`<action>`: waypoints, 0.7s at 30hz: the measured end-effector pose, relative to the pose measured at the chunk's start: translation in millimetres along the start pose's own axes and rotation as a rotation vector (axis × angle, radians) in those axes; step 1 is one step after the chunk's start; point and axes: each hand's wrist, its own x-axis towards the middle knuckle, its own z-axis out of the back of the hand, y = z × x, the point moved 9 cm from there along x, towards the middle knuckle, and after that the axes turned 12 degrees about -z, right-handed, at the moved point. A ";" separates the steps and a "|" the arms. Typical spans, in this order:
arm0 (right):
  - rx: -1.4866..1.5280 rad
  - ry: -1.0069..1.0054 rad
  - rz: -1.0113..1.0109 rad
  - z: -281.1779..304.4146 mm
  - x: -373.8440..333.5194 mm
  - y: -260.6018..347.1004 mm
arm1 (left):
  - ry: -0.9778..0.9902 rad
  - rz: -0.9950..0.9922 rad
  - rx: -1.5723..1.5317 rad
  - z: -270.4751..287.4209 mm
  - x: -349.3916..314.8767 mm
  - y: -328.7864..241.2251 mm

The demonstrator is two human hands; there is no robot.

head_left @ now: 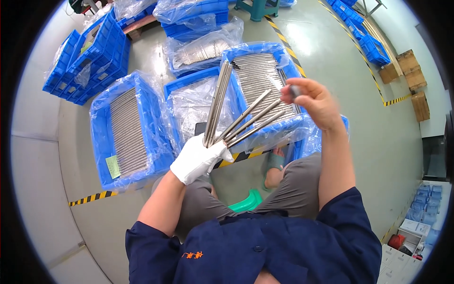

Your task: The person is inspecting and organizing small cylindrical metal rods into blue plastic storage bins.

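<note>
My left hand (pixel 197 160), in a white glove, is closed round the lower ends of several slim metal rods (pixel 218 102). Some of them stand bunched together, while others fan out toward the right. My right hand (pixel 321 105) is bare and slightly blurred, raised beside the fanned tips. Between its thumb and fingers is a small dark grey cylindrical piece (pixel 295 91); whether it touches a rod I cannot tell. Behind it, a blue crate (pixel 257 46) lined with clear plastic holds rows of similar rods. The middle crate (pixel 171 90) has crumpled film over its contents.
Another lined blue crate (pixel 100 154) of rods stands at the left, with a yellow-green slip (pixel 113 166). Stacked blue crates (pixel 101 57) rise behind it. A green stool (pixel 257 9) stands far back, and wooden boxes (pixel 412 71) at the right. Striped tape (pixel 295 59) marks the floor.
</note>
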 end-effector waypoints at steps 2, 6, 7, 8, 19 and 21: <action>-0.088 0.041 -0.089 -15.7 1.6 -5.4 | 0.008 0.004 -0.044 -2.2 -1.4 5.0; 0.044 0.143 -0.101 -21.4 -2.7 -7.5 | 0.035 -0.010 -0.024 -6.9 -0.1 5.3; 0.053 0.150 -0.089 -20.7 -3.4 -7.5 | 0.035 -0.012 -0.024 -8.2 0.2 4.5; 0.054 0.150 -0.090 -20.8 -3.7 -7.4 | 0.023 -0.008 -0.039 -8.4 0.0 4.6; -0.203 0.023 -0.102 -30.4 -9.1 1.1 | -0.017 -0.031 0.033 -2.0 0.3 7.7; -0.175 0.023 -0.110 -32.4 -8.2 0.1 | -0.020 -0.048 0.104 1.2 0.8 5.1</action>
